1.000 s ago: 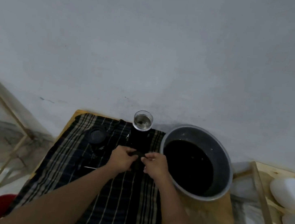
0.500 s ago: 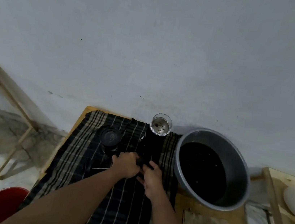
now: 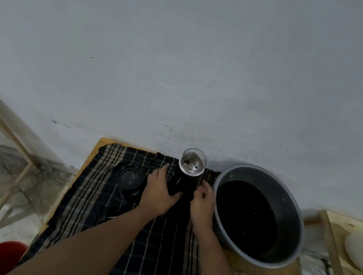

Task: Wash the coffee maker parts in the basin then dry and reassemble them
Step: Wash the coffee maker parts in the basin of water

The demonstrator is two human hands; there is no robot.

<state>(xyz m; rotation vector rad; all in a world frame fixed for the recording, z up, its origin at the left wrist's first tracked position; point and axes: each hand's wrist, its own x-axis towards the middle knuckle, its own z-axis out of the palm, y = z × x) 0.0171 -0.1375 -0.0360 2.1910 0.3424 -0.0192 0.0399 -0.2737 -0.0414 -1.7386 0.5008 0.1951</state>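
Left hand (image 3: pixel 158 191) is lying flat beside the upright coffee maker body (image 3: pixel 187 178); right hand (image 3: pixel 204 202) is curling there, grip unclear.

No words, numbers or signs can be read here. The round black lid (image 3: pixel 130 178) has a faint pale mark on its top, but it is too small and blurry to make out.
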